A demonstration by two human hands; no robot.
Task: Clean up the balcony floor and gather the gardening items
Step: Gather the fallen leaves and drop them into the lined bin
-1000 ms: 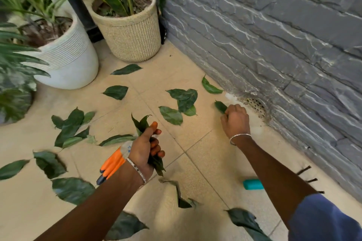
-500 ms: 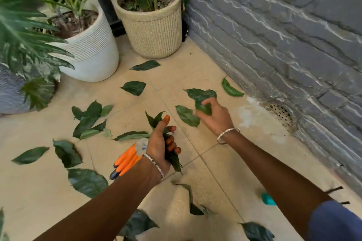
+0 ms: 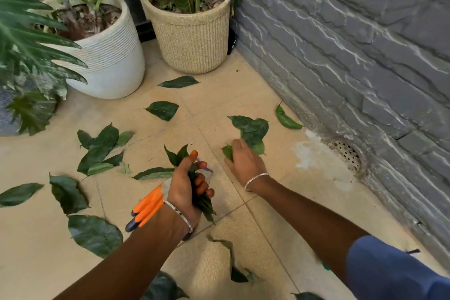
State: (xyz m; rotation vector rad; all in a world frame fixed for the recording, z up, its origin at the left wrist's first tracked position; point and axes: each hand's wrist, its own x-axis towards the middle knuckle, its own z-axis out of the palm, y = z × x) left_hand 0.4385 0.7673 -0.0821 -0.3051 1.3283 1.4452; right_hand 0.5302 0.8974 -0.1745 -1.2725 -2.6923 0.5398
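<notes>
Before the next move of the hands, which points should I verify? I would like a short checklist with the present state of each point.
1. Left hand grips the leaf bundle: ok.
2. Orange glove hangs from the same hand, not dropped: ok.
3. Right hand is on the leaf cluster: ok.
4. Right hand's fingers closed on a leaf: cannot tell, they are hidden.
5. Floor free of loose leaves: not ok, many remain.

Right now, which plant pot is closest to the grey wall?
The tan ribbed pot with broad upright leaves; the white pot stands farther left.
</notes>
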